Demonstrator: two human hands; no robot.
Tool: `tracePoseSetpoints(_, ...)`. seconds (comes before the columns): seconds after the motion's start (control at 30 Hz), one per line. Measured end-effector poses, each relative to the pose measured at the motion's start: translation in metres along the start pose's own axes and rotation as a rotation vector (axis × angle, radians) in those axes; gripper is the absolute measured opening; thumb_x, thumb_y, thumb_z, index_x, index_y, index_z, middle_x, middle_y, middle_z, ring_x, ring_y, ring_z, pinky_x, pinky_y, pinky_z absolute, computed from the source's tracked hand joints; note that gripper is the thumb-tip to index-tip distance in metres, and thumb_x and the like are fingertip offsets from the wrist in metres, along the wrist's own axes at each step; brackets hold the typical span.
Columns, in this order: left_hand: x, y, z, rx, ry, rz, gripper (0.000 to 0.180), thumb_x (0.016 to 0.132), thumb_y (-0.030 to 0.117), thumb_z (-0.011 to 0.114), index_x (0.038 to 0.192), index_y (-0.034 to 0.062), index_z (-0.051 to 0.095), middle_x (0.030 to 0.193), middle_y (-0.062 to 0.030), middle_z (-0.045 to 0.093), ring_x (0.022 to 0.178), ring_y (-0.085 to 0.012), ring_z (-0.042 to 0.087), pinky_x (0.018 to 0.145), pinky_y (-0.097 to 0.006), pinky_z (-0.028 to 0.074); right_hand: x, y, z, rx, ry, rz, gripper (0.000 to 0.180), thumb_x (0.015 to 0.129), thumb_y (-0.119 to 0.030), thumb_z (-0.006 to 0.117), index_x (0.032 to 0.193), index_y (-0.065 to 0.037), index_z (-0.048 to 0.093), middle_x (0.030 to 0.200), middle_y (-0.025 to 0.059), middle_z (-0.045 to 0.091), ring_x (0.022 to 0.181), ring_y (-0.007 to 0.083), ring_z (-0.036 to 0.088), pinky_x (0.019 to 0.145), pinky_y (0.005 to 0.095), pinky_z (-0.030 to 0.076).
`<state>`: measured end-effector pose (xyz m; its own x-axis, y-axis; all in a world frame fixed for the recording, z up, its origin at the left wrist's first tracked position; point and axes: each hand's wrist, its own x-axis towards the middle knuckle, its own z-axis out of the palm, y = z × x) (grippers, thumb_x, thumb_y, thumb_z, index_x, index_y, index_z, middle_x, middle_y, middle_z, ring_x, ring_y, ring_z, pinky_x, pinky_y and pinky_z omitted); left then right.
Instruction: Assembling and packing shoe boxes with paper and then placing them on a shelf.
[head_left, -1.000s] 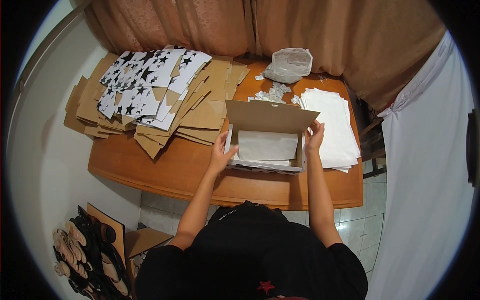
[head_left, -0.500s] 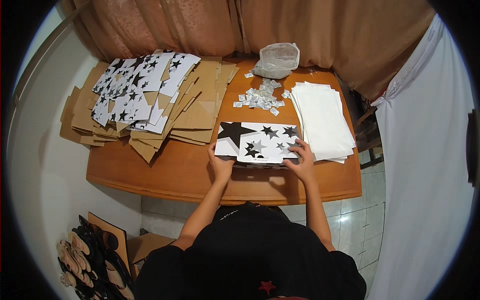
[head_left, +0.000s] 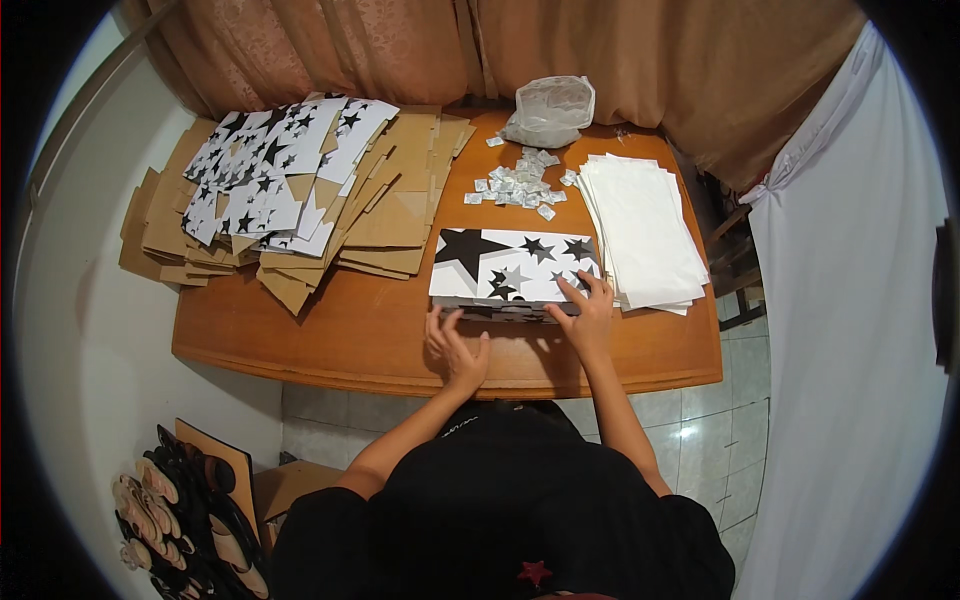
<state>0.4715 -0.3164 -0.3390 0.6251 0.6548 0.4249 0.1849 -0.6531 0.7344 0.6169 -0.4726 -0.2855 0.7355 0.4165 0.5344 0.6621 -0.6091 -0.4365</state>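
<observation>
A closed white cardboard box (head_left: 513,262) with black and grey stars stands on the wooden table in front of me, its lid lying flat on top. My right hand (head_left: 586,312) grips its front right corner, fingers over the top and thumb against the front side. Just in front of the box's left part is my left hand (head_left: 458,352), fingers spread and curved, their tips by the lower front edge. Whether those tips touch the cardboard I cannot tell.
Flat star-printed cartons (head_left: 270,215) lie over brown cardboard blanks (head_left: 395,215) at the left. Behind the box are scattered small clear packets (head_left: 520,185) and a translucent plastic bag (head_left: 553,108). White paper sheets (head_left: 645,235) are stacked at right. Shoes (head_left: 165,505) stand lower left.
The box's front flap is down now, and the lid looks closed. My left hand has left the box's left corner and come down toward me; the right hand stays at the right corner.
</observation>
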Motion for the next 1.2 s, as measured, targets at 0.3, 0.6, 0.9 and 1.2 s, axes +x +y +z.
tracePoseSetpoints(0.3,0.019,0.01,0.02,0.215,-0.176,0.221,0.045,0.077,0.035,0.061,0.118,0.0177,0.054,0.136,-0.0218,0.019,0.129,-0.0416,0.007,0.101,-0.059,0.006,0.005,0.006,0.02,0.001,0.098,-0.016,0.043,0.06,-0.029,0.078,0.1,-0.016,0.068,0.112,0.0125,0.053,0.106,0.0345,0.041,0.089,0.0458,0.036)
tracePoseSetpoints(0.6,0.007,-0.013,0.018,0.315,-0.222,0.31,0.042,0.074,0.029,0.063,0.115,0.0242,0.055,0.14,-0.0173,0.018,0.132,-0.0399,0.004,0.102,-0.059,0.006,-0.003,0.011,0.027,-0.002,0.094,-0.051,0.04,0.066,-0.028,0.076,0.102,-0.015,0.067,0.114,0.0139,0.052,0.109,0.038,0.039,0.092,0.0479,0.034)
tracePoseSetpoints(0.9,0.04,-0.032,0.022,0.265,-0.109,0.442,0.04,0.075,0.024,0.064,0.114,0.0213,0.056,0.141,-0.0095,0.028,0.134,-0.037,0.012,0.099,-0.064,0.004,-0.006,0.017,0.031,0.018,0.088,-0.09,0.034,0.07,-0.022,0.07,0.103,-0.014,0.067,0.117,0.014,0.051,0.111,0.0405,0.037,0.094,0.0516,0.032)
tracePoseSetpoints(1.2,0.071,-0.041,0.017,0.29,-0.122,0.506,0.035,0.079,0.028,0.065,0.113,0.0283,0.061,0.126,0.0075,0.053,0.127,-0.0219,0.036,0.099,-0.06,-0.004,-0.01,0.017,0.029,-0.039,0.055,-0.111,0.038,0.07,-0.025,0.07,0.107,-0.016,0.065,0.119,0.0111,0.05,0.119,0.0456,0.03,0.099,0.0549,0.026)
